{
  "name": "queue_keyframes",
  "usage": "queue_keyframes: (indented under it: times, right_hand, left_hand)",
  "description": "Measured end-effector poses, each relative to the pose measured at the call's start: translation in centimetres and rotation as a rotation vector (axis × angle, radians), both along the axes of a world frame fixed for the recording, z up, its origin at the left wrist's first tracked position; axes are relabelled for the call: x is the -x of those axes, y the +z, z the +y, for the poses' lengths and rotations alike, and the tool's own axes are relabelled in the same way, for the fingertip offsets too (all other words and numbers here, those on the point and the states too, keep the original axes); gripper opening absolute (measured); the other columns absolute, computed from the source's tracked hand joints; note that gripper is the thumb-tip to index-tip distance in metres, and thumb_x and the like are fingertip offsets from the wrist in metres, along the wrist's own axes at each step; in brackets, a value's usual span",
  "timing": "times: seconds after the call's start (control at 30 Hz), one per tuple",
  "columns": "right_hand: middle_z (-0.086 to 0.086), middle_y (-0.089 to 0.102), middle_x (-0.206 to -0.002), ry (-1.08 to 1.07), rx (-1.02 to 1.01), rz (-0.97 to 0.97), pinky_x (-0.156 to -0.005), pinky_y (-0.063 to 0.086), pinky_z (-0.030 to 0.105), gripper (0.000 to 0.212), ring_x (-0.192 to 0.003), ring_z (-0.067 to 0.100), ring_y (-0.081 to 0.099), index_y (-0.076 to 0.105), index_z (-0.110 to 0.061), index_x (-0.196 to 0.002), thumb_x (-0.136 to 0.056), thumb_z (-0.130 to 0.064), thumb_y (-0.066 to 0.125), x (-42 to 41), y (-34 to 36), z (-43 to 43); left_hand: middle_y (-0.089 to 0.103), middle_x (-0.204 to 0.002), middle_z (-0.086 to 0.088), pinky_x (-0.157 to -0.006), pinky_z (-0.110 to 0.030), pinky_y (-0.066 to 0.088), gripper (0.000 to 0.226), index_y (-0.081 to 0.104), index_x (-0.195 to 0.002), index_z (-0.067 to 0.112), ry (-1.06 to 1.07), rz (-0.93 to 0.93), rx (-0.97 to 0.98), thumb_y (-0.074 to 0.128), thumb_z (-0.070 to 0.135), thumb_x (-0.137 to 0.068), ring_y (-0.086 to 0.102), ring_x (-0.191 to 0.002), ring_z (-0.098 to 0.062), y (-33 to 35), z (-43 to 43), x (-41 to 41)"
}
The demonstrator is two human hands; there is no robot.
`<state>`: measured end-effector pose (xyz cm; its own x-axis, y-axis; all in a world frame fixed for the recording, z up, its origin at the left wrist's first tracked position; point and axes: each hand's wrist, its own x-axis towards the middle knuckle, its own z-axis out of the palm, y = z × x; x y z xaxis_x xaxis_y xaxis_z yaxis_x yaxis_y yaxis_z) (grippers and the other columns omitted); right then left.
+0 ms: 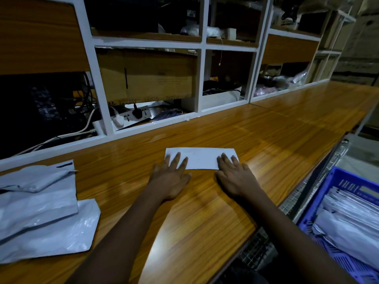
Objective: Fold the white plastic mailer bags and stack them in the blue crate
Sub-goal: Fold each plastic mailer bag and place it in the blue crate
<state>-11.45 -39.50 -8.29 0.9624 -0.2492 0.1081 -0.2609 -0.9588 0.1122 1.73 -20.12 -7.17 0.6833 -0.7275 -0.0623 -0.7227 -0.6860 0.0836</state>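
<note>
A white mailer bag (202,157), folded into a narrow rectangle, lies flat on the wooden counter (225,201). My left hand (171,177) presses its left end with straight, spread fingers. My right hand (235,175) lies flat on its right end the same way. A loose pile of unfolded white mailer bags (41,212) sits on the counter at the far left. The blue crate (348,191) stands below the counter edge at the lower right, holding several folded white bags (352,218).
White shelving (200,78) rises behind the counter, packed with a cardboard box (147,76), a power strip (133,114) with cables, and packets. A wire mesh rack (303,193) runs between counter edge and crate. The counter stretches away to the right.
</note>
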Motion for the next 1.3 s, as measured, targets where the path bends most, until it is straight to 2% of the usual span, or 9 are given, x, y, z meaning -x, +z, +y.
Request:
queue_keyframes:
  times: [0.1,0.2,0.33,0.47,0.67,0.83,1.03,1.13,1.3]
  right_hand:
    - [0.018,0.018,-0.162,-0.172,-0.118,-0.119,-0.110,0.025,0.063,0.076,-0.147,0.044,0.016,0.031,-0.013,-0.149,-0.095,-0.054,-0.002,-0.2,-0.1,0.1]
    - [0.010,0.017,-0.164,-0.120,-0.236,-0.273,-0.116,0.014,0.058,0.052,-0.151,0.034,0.008,0.034,-0.026,-0.152,-0.105,-0.047,0.032,-0.1,0.3,0.4]
    - [0.000,0.031,-0.160,-0.061,-0.257,-0.352,-0.118,0.018,0.055,0.029,-0.151,0.027,0.015,0.066,-0.036,-0.121,-0.096,-0.047,0.057,-0.6,1.1,0.8]
    - [-0.003,0.044,-0.153,-0.060,-0.287,-0.413,-0.114,0.025,0.051,0.017,-0.147,0.028,0.026,0.074,-0.033,-0.104,-0.091,-0.040,0.067,-1.0,1.5,0.8]
    - [-0.004,0.050,-0.148,-0.035,-0.274,-0.418,-0.113,0.031,0.049,0.022,-0.144,0.029,0.033,0.073,-0.024,-0.110,-0.090,-0.032,0.069,-1.8,1.2,0.3]
    - [-0.003,0.040,-0.155,-0.032,-0.251,-0.355,-0.113,0.028,0.051,0.028,-0.147,0.025,0.027,0.062,-0.021,-0.124,-0.097,-0.029,0.057,-2.3,0.8,-0.1]
    - [0.011,0.051,-0.144,0.053,-0.164,-0.469,-0.106,0.034,0.057,0.026,-0.136,0.036,0.043,0.057,-0.013,-0.112,-0.093,-0.029,0.050,-1.4,0.0,-0.2]
    - [0.009,0.046,-0.150,0.042,-0.149,-0.503,-0.110,0.028,0.058,0.039,-0.140,0.035,0.037,0.056,-0.017,-0.114,-0.096,-0.041,0.032,-0.9,0.5,0.4]
    - [0.004,0.034,-0.159,-0.007,-0.103,-0.513,-0.118,0.012,0.059,0.041,-0.149,0.033,0.021,0.057,-0.027,-0.118,-0.100,-0.042,0.024,0.0,1.4,0.4]
  left_hand:
    - [-0.018,-0.164,-0.001,-0.118,-0.060,-0.005,0.066,-0.006,-0.157,0.033,0.120,0.001,0.070,0.016,0.060,-0.101,-0.012,-0.151,-0.029,0.1,1.2,-0.4]
    - [-0.013,-0.165,-0.003,-0.115,-0.065,-0.005,0.061,0.005,-0.156,0.041,0.032,-0.125,0.139,0.026,0.058,-0.101,-0.014,-0.150,-0.032,0.4,1.4,-0.1]
    - [0.001,-0.166,-0.003,-0.115,-0.063,0.000,0.041,0.048,-0.139,0.046,-0.055,-0.263,0.231,0.042,0.053,-0.099,-0.007,-0.151,-0.031,1.0,0.4,0.2]
    - [0.019,-0.163,0.005,-0.116,-0.055,0.003,0.026,0.070,-0.116,0.041,-0.037,-0.304,0.320,0.053,0.047,-0.097,0.003,-0.151,-0.026,1.2,-0.9,0.6]
    - [0.036,-0.156,0.007,-0.117,-0.054,0.012,0.018,0.074,-0.102,0.035,-0.052,-0.337,0.373,0.060,0.042,-0.094,0.018,-0.147,-0.023,1.2,-2.0,0.5]
    - [0.040,-0.153,0.007,-0.115,-0.054,0.013,0.022,0.071,-0.103,0.035,-0.061,-0.356,0.386,0.060,0.050,-0.091,0.021,-0.146,-0.023,0.8,-2.1,0.3]
    - [0.059,-0.135,-0.001,-0.107,-0.062,0.027,0.015,0.076,-0.090,0.029,-0.088,-0.454,0.407,0.075,0.040,-0.080,0.042,-0.135,-0.033,0.8,-2.1,0.3]
    - [0.063,-0.130,-0.002,-0.105,-0.064,0.032,0.006,0.076,-0.083,0.026,-0.091,-0.529,0.492,0.078,0.032,-0.080,0.045,-0.133,-0.033,1.0,-2.2,0.5]
    - [0.060,-0.133,-0.001,-0.108,-0.065,0.029,0.003,0.071,-0.090,0.025,-0.110,-0.572,0.596,0.071,0.027,-0.087,0.041,-0.137,-0.032,1.9,-2.6,1.6]
